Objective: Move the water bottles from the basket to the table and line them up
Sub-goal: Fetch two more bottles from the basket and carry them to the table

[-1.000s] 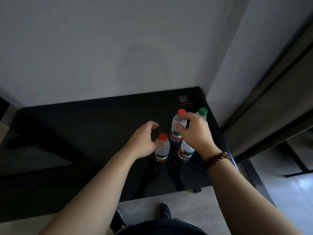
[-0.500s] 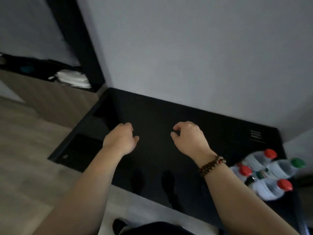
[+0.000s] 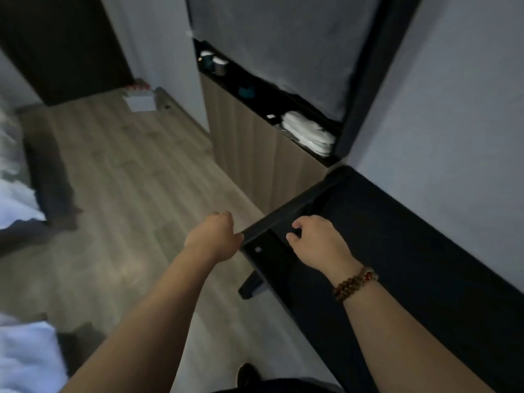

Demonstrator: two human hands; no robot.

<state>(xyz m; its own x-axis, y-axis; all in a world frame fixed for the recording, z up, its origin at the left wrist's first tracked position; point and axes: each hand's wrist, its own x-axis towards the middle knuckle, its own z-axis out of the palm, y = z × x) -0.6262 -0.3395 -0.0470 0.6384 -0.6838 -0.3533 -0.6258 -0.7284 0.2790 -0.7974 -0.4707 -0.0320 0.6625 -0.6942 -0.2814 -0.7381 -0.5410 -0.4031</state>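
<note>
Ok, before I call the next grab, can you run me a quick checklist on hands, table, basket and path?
1. Left hand free: ok, loosely curled and holding nothing.
2. Right hand free: ok, holding nothing, above the table's end.
3. Table in reach: ok, its dark top lies beside the right arm.
4. Bottle row in view: not ok, no bottles show.
5. Basket located: cannot tell. A blurred white container with red tops sits on the floor by the far wall.
6. Path over the wooden floor: ok, it looks open.
</note>
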